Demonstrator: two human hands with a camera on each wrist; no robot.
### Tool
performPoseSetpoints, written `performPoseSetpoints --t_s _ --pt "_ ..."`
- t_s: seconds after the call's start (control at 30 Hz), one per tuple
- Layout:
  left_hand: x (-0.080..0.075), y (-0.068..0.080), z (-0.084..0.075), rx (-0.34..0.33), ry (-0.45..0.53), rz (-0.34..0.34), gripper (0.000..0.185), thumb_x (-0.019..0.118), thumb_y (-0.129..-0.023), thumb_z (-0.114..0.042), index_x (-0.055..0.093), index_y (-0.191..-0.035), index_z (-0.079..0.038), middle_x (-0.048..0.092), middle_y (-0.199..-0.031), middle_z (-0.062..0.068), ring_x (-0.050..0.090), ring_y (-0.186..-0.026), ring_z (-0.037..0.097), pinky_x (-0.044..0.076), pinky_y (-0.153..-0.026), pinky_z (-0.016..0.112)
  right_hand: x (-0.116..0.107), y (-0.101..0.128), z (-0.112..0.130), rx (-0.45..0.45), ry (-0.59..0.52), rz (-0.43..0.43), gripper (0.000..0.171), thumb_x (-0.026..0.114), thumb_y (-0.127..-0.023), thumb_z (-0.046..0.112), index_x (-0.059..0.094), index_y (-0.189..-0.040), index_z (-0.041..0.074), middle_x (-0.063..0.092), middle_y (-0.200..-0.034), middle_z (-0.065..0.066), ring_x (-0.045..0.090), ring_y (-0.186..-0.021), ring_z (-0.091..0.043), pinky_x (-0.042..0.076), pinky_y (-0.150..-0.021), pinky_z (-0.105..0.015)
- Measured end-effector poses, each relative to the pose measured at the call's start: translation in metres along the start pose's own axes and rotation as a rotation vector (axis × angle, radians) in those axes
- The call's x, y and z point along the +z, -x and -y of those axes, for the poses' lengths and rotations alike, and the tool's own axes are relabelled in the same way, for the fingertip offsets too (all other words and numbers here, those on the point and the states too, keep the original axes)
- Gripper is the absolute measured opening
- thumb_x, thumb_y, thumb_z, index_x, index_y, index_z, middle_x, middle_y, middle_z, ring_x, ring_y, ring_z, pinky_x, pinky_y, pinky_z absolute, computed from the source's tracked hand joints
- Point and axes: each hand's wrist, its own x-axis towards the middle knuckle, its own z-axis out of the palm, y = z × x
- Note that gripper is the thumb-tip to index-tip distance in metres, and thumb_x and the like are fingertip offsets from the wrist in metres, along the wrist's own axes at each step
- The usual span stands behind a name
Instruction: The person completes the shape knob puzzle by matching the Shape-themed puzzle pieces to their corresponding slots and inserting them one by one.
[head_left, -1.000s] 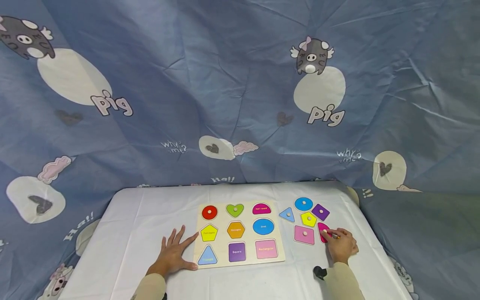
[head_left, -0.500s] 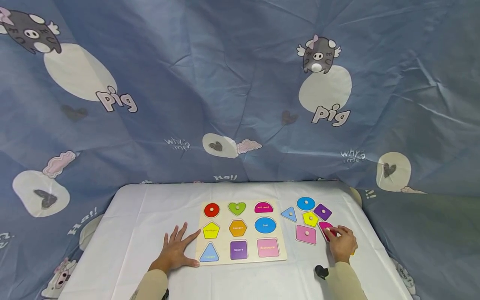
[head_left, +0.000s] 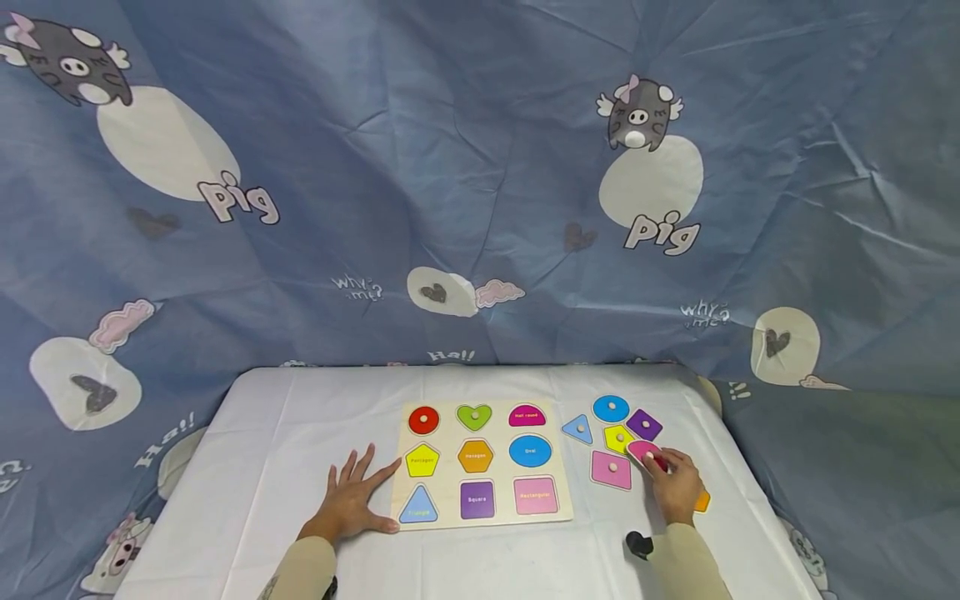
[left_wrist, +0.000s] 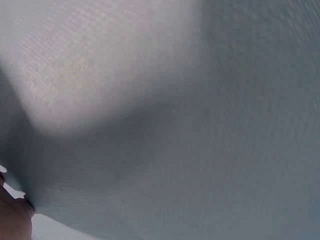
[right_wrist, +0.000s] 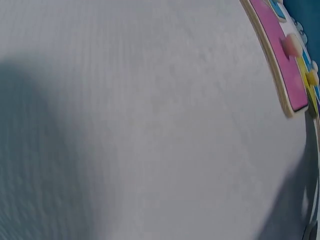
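Beside the puzzle board (head_left: 480, 521), the left hand (head_left: 352, 500) lies flat (fingers spread) — the right hand (head_left: 675, 492) pinches a magenta piece (head_left: 641, 451).

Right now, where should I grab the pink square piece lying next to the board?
Pinch the little round peg in the middle of the pink square piece, coming straight down from above. The piece lies flat on the white tablecloth, so its thin edges look hard to catch, and the peg sticks up.

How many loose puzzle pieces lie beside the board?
7: triangle, circle, purple square, yellow pentagon, pink rectangle, magenta piece held in the right hand, orange piece half hidden behind it.
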Motion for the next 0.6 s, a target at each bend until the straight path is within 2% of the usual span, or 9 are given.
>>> performPoseSetpoints --t_s 0.17,0.4,0.53,0.6 --pt "-0.001 0.001 -0.002 0.004 0.0 -0.001 0.108 0.084 -0.049 -0.062 0.044 -0.144 -0.028 0.013 -0.159 0.021 0.005 -0.143 0.048 -0.003 -0.11 0.069 0.004 0.001 0.008 -0.012 -0.06 0.052 0.03 0.064 -0.093 0.011 0.064 -0.113 -0.011 0.053 -0.124 -0.024 0.044 -0.121 -0.043 0.032 -0.108 -0.056" --pt "0.0 0.001 -0.001 -0.006 -0.003 0.002 0.107 0.085 -0.05 -0.061 0.044 -0.144 -0.03 0.013 -0.159 0.021 0.005 -0.143 0.048 -0.002 -0.11 0.068 0.014 -0.003 0.017 -0.121 -0.068 0.118 0.028 0.066 -0.092 0.013 0.067 -0.11 -0.008 0.058 -0.121 -0.023 0.049 -0.12 -0.041 0.034 -0.107 -0.054" --pt "-0.001 0.001 -0.001 -0.008 -0.002 0.003 0.107 0.085 -0.05 -0.06 0.044 -0.144 -0.03 0.013 -0.159 0.021 0.005 -0.143 0.048 -0.002 -0.11 0.068 0.02 -0.005 0.028 -0.154 -0.07 0.175 0.028 0.068 -0.091 0.013 0.068 -0.111 -0.006 0.058 -0.123 -0.022 0.048 -0.122 -0.042 0.034 -0.108 -0.055" --pt "-0.001 0.001 -0.002 -0.009 -0.002 0.003 0.107 0.085 -0.05 -0.06 0.044 -0.144 -0.03 0.013 -0.159 0.021 0.005 -0.143 0.048 -0.003 -0.11 0.068 0.024 -0.005 0.034 -0.172 -0.081 0.198 0.027 0.068 -0.09 0.012 0.068 -0.111 -0.006 0.058 -0.124 -0.023 0.048 -0.122 -0.043 0.04 -0.103 -0.053"
